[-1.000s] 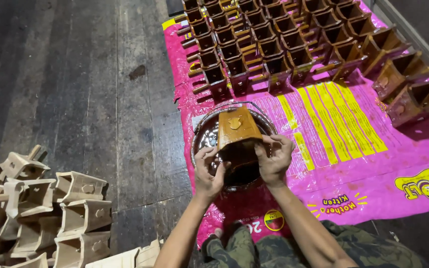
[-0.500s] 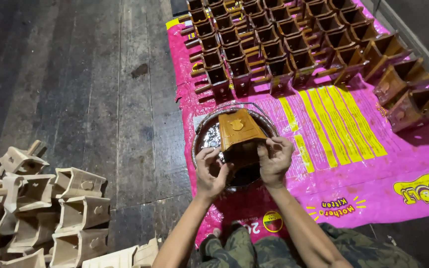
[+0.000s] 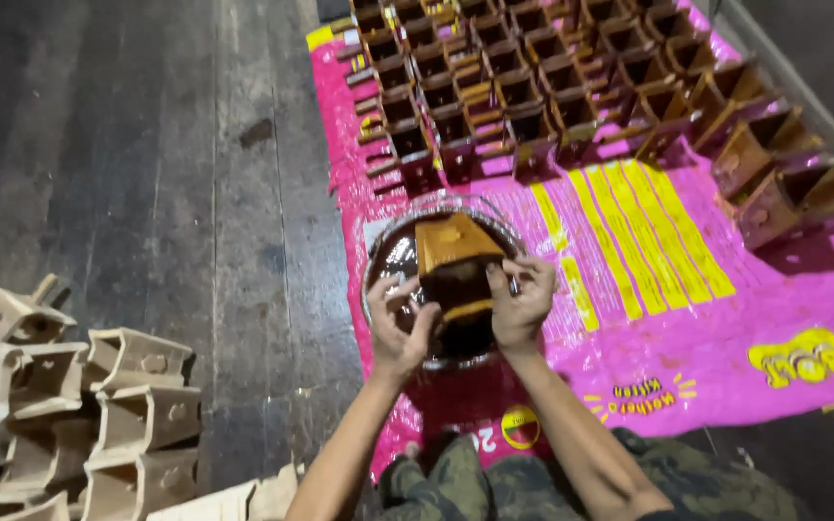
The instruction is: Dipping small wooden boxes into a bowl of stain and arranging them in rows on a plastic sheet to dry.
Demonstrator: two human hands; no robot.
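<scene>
**Staining wooden boxes: many done, a stack left**

The left hand (image 3: 400, 323) and right hand (image 3: 521, 301) are both clamped on a small wooden box (image 3: 456, 262), gripping it from either side and holding it over a round bowl of dark brown stain (image 3: 390, 259). The box is wet and brown, and it sits just above the liquid, near the middle of the pink plastic sheet's (image 3: 726, 338) near edge.

Judging by the layout, the work looks well along but not finished. Rows of stained boxes (image 3: 533, 87) stand drying across the sheet's far end and right edge. A pile of pale, unstained boxes (image 3: 69, 386) waits on the dark plank floor (image 3: 147, 145), well apart to the left.

Nothing blocks the hands; open pink sheet lies between the bowl and the drying rows.
</scene>
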